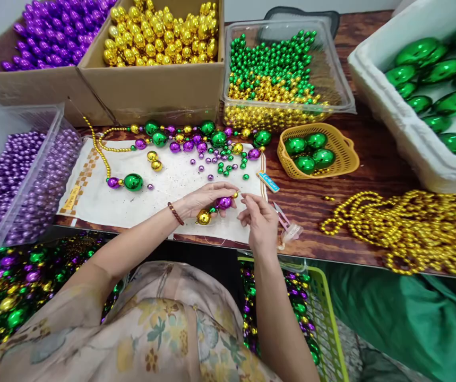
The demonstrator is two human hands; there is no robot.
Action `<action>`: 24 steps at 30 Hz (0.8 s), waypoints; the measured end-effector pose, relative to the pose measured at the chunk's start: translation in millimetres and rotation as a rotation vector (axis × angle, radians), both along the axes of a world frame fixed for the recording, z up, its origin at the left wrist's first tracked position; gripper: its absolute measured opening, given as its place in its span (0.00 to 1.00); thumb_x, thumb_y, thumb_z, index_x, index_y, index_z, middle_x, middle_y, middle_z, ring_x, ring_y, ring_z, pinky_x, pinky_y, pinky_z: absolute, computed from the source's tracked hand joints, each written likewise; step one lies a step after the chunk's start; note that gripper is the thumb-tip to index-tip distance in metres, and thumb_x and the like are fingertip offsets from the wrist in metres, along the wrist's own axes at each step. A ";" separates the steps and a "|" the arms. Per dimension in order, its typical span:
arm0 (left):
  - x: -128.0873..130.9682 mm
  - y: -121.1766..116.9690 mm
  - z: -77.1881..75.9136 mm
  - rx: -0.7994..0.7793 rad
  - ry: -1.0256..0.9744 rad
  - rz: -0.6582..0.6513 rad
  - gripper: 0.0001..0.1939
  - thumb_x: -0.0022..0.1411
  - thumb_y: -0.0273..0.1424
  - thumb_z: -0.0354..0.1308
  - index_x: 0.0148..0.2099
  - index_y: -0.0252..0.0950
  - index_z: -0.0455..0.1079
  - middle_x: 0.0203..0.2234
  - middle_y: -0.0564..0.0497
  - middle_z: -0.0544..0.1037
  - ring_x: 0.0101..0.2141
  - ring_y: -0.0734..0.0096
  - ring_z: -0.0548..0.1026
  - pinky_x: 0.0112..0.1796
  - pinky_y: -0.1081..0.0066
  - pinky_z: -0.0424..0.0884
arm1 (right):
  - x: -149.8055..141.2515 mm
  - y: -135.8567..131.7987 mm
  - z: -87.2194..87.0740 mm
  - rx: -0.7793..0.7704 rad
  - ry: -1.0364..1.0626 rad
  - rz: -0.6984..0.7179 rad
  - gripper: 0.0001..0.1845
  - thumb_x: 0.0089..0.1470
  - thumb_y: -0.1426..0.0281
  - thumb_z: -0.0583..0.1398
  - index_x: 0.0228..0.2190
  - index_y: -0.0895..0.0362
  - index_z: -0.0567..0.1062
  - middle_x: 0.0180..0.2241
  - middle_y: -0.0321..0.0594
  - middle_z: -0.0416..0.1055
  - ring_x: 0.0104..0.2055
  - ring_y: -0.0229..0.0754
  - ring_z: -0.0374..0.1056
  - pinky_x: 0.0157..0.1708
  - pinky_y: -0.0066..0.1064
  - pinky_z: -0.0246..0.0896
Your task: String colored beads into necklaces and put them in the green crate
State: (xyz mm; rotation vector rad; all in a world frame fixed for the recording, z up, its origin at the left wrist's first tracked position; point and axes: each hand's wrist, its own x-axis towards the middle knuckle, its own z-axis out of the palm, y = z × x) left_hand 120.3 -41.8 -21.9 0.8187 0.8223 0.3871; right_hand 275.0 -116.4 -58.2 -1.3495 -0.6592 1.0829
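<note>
Above the white cloth [164, 199], my left hand [206, 195] is closed on a short string of beads, with a shiny purple bead [224, 202] and a small gold bead at its fingertips. A larger gold bead [204, 217] hangs below these fingers. Just to the right, my right hand [260, 216] has its thumb and finger pinched near the small gold bead; what they hold is too fine to make out. Loose small green and purple beads [225, 159] lie on the cloth. Behind them stretches a strung bead garland [188, 145], its left end carrying a green bead [133, 182].
Boxes of purple [58, 37] and gold beads [160, 37] stand behind, beside a clear tub [345, 103]. A yellow basket [349, 154] holds green beads. Small scissors [282, 216] and gold bead strands [414, 228] lie rightward. A foam box [403, 154] stands far right.
</note>
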 end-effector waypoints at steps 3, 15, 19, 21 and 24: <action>2.3 -0.2 -1.7 -0.002 0.037 -0.093 0.17 0.66 0.36 0.62 0.55 0.37 0.70 0.30 0.51 0.79 0.18 0.79 0.74 0.15 0.81 0.59 | -1.5 10.6 -1.2 0.012 0.089 0.004 0.17 0.40 0.58 0.70 0.29 0.57 0.77 0.17 0.30 0.67 0.16 0.31 0.58 0.15 0.22 0.46; 2.5 6.5 -5.1 0.150 0.143 -0.209 0.07 0.67 0.31 0.59 0.42 0.32 0.74 0.28 0.52 0.77 0.19 0.82 0.70 0.19 0.79 0.62 | 11.5 14.4 -13.6 0.096 0.093 -0.313 0.14 0.41 0.61 0.67 0.25 0.55 0.69 0.16 0.24 0.62 0.14 0.28 0.55 0.15 0.21 0.49; -0.8 8.9 -8.1 0.108 0.133 -0.189 0.13 0.63 0.37 0.64 0.44 0.32 0.75 0.29 0.51 0.79 0.18 0.82 0.71 0.17 0.79 0.57 | 17.0 6.9 -12.8 0.026 0.158 -0.179 0.19 0.40 0.57 0.70 0.30 0.56 0.74 0.27 0.31 0.72 0.16 0.28 0.62 0.14 0.22 0.50; 1.0 9.1 -7.6 0.132 0.102 -0.215 0.13 0.62 0.38 0.66 0.41 0.32 0.75 0.29 0.50 0.79 0.20 0.81 0.72 0.19 0.79 0.60 | 8.4 1.7 -12.4 -0.024 0.170 -0.093 0.20 0.38 0.58 0.71 0.30 0.57 0.76 0.25 0.31 0.72 0.16 0.29 0.61 0.14 0.22 0.47; 7.6 9.0 -4.4 0.183 0.065 -0.290 0.13 0.61 0.38 0.66 0.37 0.31 0.75 0.28 0.51 0.78 0.22 0.82 0.71 0.22 0.79 0.64 | -7.2 -1.8 -11.0 0.018 0.148 -0.080 0.18 0.39 0.60 0.72 0.28 0.57 0.75 0.17 0.27 0.65 0.16 0.29 0.57 0.16 0.21 0.45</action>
